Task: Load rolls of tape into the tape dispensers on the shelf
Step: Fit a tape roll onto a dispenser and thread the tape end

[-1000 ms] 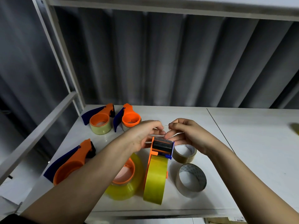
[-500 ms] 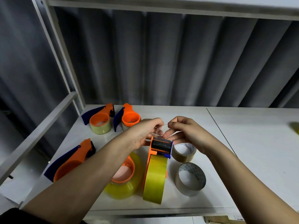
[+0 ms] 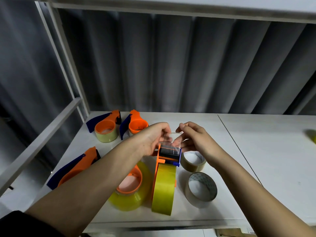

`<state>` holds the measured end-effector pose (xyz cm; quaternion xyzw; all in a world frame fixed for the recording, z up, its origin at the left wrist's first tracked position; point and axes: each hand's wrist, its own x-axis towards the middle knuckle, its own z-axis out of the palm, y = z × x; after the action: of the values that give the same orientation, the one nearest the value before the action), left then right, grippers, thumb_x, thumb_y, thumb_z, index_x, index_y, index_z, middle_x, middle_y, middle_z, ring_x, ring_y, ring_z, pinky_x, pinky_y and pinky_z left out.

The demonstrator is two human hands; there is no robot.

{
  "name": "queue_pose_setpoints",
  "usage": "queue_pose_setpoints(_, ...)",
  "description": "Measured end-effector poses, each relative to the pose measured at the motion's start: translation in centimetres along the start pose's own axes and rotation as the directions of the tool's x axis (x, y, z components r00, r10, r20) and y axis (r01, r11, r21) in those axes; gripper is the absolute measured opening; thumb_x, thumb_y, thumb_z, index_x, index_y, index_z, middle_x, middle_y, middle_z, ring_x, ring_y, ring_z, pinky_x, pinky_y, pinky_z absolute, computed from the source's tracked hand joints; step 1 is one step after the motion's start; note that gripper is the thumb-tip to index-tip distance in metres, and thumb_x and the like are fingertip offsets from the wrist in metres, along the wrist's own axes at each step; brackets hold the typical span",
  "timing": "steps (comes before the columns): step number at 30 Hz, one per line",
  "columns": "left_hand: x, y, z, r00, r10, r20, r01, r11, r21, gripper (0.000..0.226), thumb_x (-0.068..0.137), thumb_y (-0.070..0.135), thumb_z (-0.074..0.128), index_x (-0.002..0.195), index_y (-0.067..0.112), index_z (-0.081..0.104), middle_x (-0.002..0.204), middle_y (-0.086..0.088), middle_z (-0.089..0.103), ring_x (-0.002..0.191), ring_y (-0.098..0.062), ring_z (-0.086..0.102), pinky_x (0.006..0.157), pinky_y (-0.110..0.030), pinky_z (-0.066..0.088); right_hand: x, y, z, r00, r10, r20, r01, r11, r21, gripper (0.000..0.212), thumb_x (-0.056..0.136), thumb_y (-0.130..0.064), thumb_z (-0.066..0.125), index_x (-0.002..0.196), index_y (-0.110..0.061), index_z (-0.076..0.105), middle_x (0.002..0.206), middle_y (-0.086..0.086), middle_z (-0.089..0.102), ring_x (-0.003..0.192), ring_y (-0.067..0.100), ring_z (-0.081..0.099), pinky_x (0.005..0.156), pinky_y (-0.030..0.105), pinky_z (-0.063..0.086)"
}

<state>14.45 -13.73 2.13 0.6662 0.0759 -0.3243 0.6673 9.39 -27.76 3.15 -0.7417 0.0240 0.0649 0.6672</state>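
An orange and blue tape dispenser (image 3: 169,153) stands on edge on the white shelf (image 3: 256,151), loaded with a yellow tape roll (image 3: 164,190). A clear strip of tape (image 3: 171,139) rises from its mouth. My left hand (image 3: 153,135) pinches the strip's left edge and my right hand (image 3: 193,135) pinches its right edge, just above the dispenser head. Another loaded dispenser (image 3: 131,187) lies flat to the left, partly under my left forearm.
Two loaded dispensers (image 3: 106,129) (image 3: 136,125) lie at the back left and an orange dispenser (image 3: 77,168) at the left front. Two loose brown rolls (image 3: 193,161) (image 3: 201,189) sit right of the upright dispenser. A shelf post (image 3: 65,57) rises on the left.
Both hands have risen slightly, drawing the clear tape strip up out of the dispenser head. The dispenser and the other rolls have stayed in place.
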Motion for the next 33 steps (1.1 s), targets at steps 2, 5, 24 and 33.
queue_pose_setpoints(2,0.1,0.0,0.0,1.000,0.005,-0.001,-0.005,1.000,-0.006,0.023,0.080,0.021,0.047,0.058,0.017,0.042,0.067,-0.002,0.053,0.072,-0.022,0.056,0.078,-0.031,0.044,-0.1,-0.2,0.0,1.000,-0.009,0.008,0.009,0.999,-0.033,0.016,0.098,-0.022,0.053,0.094,-0.006,0.055,0.065,0.005,0.067,0.049,0.009,0.063,0.049,0.017,0.050)
queue_pose_setpoints(5,0.1,0.0,-0.1,1.000,0.003,0.015,-0.003,1.000,0.024,0.022,0.080,0.022,0.045,0.058,0.017,0.041,0.071,-0.004,0.055,0.072,-0.022,0.057,0.075,-0.030,0.045,-0.1,-0.2,-0.1,0.999,-0.017,0.034,0.020,0.995,-0.099,0.011,0.095,-0.018,0.060,0.090,-0.008,0.057,0.070,0.007,0.070,0.052,0.009,0.063,0.051,0.016,0.050)
queue_pose_setpoints(24,-1.5,-0.4,-1.8,0.950,0.307,0.058,-0.312,0.923,0.223,0.021,0.094,0.034,0.052,0.093,0.014,0.058,0.083,-0.006,0.056,0.074,-0.016,0.062,0.066,-0.026,0.050,0.7,-0.3,0.1,0.997,0.062,0.055,-0.055,0.992,-0.112,0.013,0.097,-0.012,0.053,0.085,-0.011,0.053,0.074,0.011,0.071,0.061,0.017,0.066,0.052,0.018,0.050)
queue_pose_setpoints(33,-1.5,0.5,-1.4,0.959,0.280,0.033,-0.269,0.875,0.402,0.009,0.093,0.017,0.051,0.086,0.014,0.056,0.078,0.000,0.058,0.074,-0.013,0.067,0.052,-0.019,0.049,0.7,-0.3,0.1,0.997,0.062,0.053,-0.056,0.992,-0.111,0.010,0.096,-0.012,0.054,0.087,-0.010,0.054,0.075,0.011,0.071,0.065,0.020,0.066,0.055,0.019,0.053)
